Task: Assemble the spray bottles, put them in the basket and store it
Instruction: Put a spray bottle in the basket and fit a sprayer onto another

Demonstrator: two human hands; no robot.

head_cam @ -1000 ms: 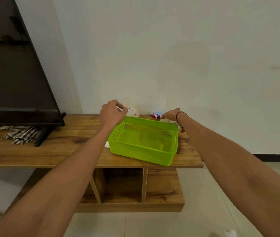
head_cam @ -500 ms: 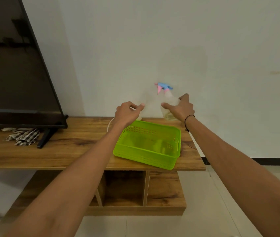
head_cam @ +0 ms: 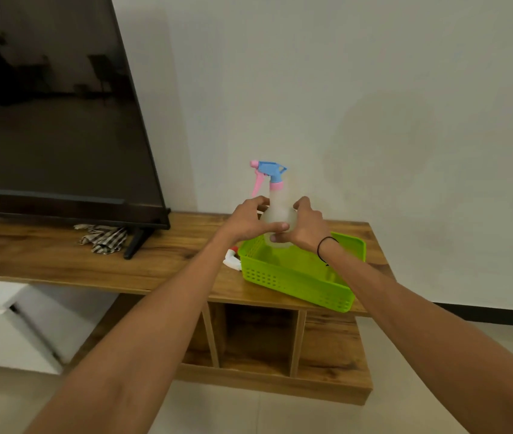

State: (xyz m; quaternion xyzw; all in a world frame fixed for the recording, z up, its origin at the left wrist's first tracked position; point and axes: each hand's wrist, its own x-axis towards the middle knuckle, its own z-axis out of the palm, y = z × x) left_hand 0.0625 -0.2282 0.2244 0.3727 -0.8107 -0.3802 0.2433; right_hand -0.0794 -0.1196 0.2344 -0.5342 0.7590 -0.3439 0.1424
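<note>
Wooden desk (head_cam: 61, 264) carries green basket (head_cam: 295, 277); above the basket, left hand (head_cam: 248, 220) and right hand (head_cam: 306, 228) both clamp upright spray bottle (head_cam: 277, 211).

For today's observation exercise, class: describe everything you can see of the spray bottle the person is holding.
The spray bottle has a cloudy, translucent body that looks like plastic, narrow at the neck and rounded lower down. Its sprayer is on: a pink collar, a blue head, a pink nozzle tip and a pink trigger pointing left. It is held upright in the air above the far left corner of the green basket. The left hand and the right hand clasp its body from either side, covering part of it.
</note>
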